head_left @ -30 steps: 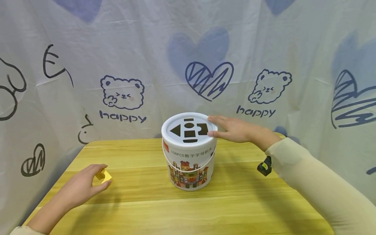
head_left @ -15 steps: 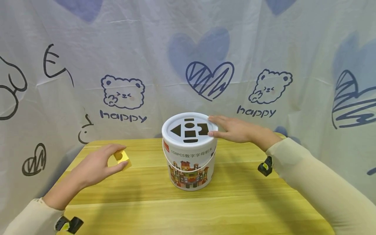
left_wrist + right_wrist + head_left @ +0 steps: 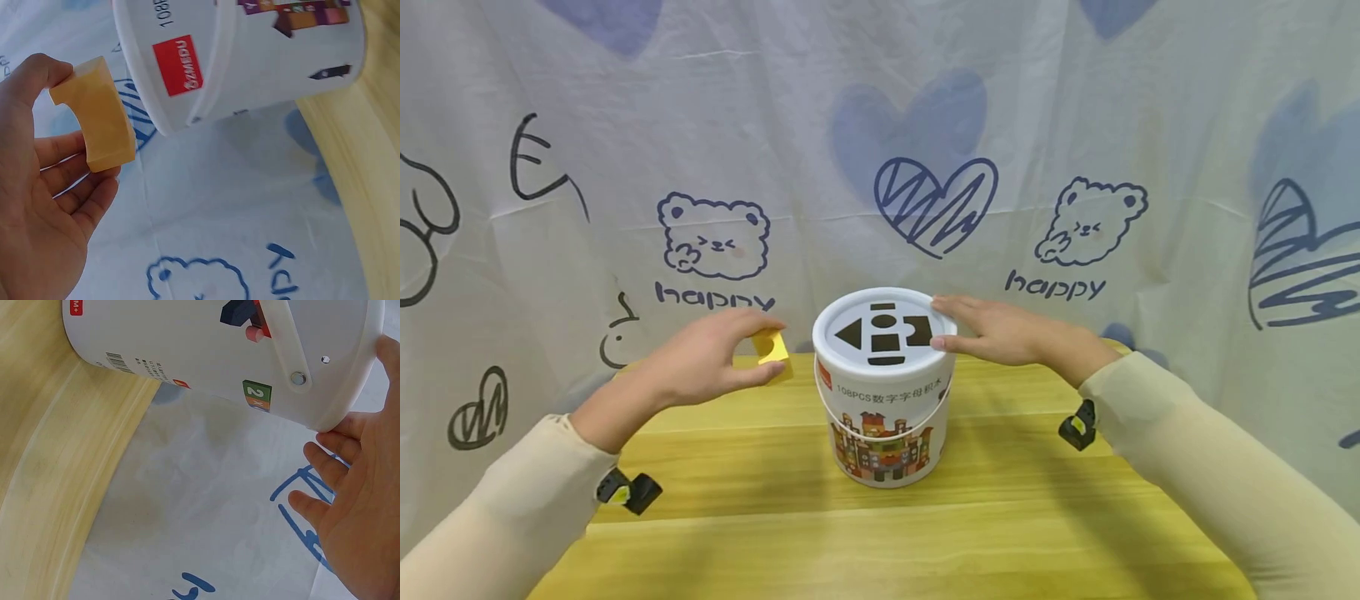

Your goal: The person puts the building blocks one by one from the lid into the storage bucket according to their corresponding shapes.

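Observation:
In the head view a white bucket [image 3: 887,400] stands upright on the table, printed with a block castle. Its lid [image 3: 903,323] has several dark cut-out shapes: a triangle, a circle, rectangles and a notched square. My left hand [image 3: 703,360] pinches a yellow arch block [image 3: 107,119] between thumb and fingers, held in the air just left of the lid and apart from it. The block's curved notch faces the palm in the left wrist view. My right hand [image 3: 1007,333] touches the lid's right rim, its fingers fairly straight and spread, as the right wrist view [image 3: 359,481] shows.
The wooden table [image 3: 880,542] spreads under the bucket. Behind it hangs a white curtain [image 3: 820,167] with hearts and bear drawings. A thin white handle [image 3: 880,437] hangs down the bucket's front. Small black devices are strapped under both wrists.
My left hand has risen and moved rightward with the yellow arch block, from low on the left to beside the lid. My right hand and the bucket have stayed put.

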Demonstrator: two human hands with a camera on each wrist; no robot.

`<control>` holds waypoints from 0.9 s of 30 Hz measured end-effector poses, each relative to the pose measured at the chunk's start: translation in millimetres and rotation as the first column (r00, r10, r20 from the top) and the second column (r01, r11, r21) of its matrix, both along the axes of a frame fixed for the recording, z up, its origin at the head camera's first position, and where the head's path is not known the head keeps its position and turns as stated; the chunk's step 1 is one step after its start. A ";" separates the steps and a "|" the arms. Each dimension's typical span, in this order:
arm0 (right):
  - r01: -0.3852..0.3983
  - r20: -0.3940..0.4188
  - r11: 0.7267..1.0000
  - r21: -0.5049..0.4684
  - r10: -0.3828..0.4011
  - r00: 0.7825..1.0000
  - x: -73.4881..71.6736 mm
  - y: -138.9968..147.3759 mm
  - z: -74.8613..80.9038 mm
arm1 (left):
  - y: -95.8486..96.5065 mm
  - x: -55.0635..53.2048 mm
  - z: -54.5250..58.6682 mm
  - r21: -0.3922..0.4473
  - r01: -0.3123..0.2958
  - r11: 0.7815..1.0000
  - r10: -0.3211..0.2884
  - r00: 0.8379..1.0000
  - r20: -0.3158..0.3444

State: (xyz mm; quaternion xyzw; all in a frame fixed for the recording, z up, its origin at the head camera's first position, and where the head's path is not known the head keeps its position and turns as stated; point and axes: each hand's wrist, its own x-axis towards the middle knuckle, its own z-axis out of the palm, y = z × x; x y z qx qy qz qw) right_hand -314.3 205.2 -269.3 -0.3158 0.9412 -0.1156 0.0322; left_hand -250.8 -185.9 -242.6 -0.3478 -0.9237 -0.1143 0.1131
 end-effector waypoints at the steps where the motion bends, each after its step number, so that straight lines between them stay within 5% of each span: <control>1: 0.000 0.000 1.000 0.001 0.000 1.000 -0.1 -0.1 -0.1 | 3.8 -2.0 3.1 -0.003 0.010 1.000 -0.010 1.000 0.002; 8: 0.004 -0.008 1.000 0.004 -0.004 1.000 -0.4 0.3 0.9 | 32.0 -15.2 27.2 -0.004 0.079 0.997 -0.079 0.995 0.053; 13: 0.001 -0.008 1.000 0.005 -0.001 1.000 -0.2 1.4 1.4 | 54.7 -23.5 41.9 -0.032 0.073 0.997 -0.068 0.987 0.145; 27: 0.008 0.005 1.000 -0.001 -0.008 1.000 0.8 1.0 -0.3 | 106.0 -50.7 53.8 -0.096 0.102 0.990 -0.080 0.973 0.215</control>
